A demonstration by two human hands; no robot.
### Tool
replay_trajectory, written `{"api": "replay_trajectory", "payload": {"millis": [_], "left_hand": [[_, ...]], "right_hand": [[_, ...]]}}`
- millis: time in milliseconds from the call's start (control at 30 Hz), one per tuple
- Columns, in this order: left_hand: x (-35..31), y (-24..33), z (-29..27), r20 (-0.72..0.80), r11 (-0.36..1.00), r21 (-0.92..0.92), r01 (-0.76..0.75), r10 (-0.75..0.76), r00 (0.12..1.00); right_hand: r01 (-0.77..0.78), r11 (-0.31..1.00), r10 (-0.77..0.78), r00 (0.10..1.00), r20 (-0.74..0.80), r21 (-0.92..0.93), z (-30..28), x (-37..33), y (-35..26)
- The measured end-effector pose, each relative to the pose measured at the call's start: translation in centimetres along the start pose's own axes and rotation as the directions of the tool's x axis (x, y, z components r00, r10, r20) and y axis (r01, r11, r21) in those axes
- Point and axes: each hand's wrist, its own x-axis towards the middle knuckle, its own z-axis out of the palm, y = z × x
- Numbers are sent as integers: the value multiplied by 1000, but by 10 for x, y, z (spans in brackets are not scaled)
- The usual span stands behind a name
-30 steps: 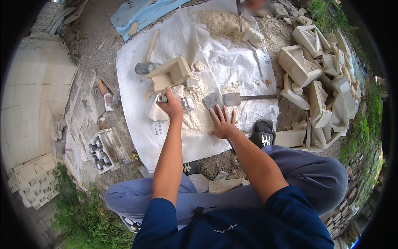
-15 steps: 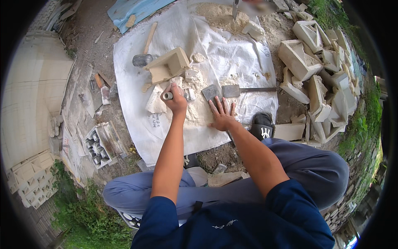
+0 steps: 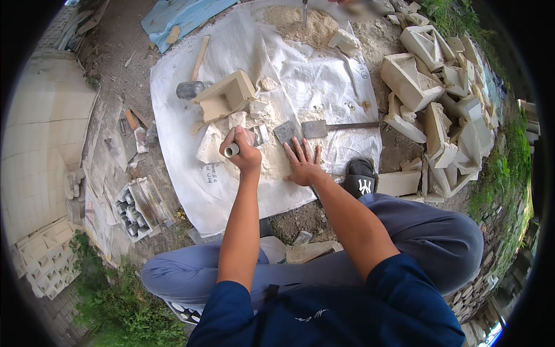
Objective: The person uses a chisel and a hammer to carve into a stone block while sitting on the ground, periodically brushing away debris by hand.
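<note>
My left hand is closed around the hollow pipe handle of a small hammer-like tool. Its metal head is over pale chips and powder on a white woven sheet. My right hand lies flat with fingers spread, fingertips at a square steel plate; a dark bar showing past the wrist seems to belong to that plate. Just beyond lies a flat-headed steel tool with a long shaft. Left of these sit a broken box-shaped cream block and a jagged fragment.
A rubber mallet lies on the sheet's far left. Broken cream blocks are heaped at the right. At the far edge, a blade stands over a powder pile, near another person's blurred hand. A hollow block sits left.
My left hand and its tool have shifted slightly nearer to me. My right hand stays in place. The far blade has moved left, and the whole view has shifted a little.
</note>
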Motion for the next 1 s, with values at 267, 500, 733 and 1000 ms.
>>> {"api": "replay_trajectory", "payload": {"millis": [267, 500, 733, 1000], "left_hand": [[0, -13, -4, -26, 987, 158, -19, 23, 999], [9, -28, -4, -191, 975, 217, 55, -12, 981], [22, -26, 10, -139, 966, 258, 18, 19, 990], [6, -28, 12, -161, 954, 299, -14, 65, 985]], "right_hand": [[-14, 1000, 14, 1000, -11, 10, 1, -2, 2], [-25, 1000, 25, 1000, -4, 3, 1, -1, -1], [2, 1000, -2, 1000, -5, 9, 0, 0, -1], [0, 1000, 0, 1000, 13, 4, 0, -6, -8]]}}
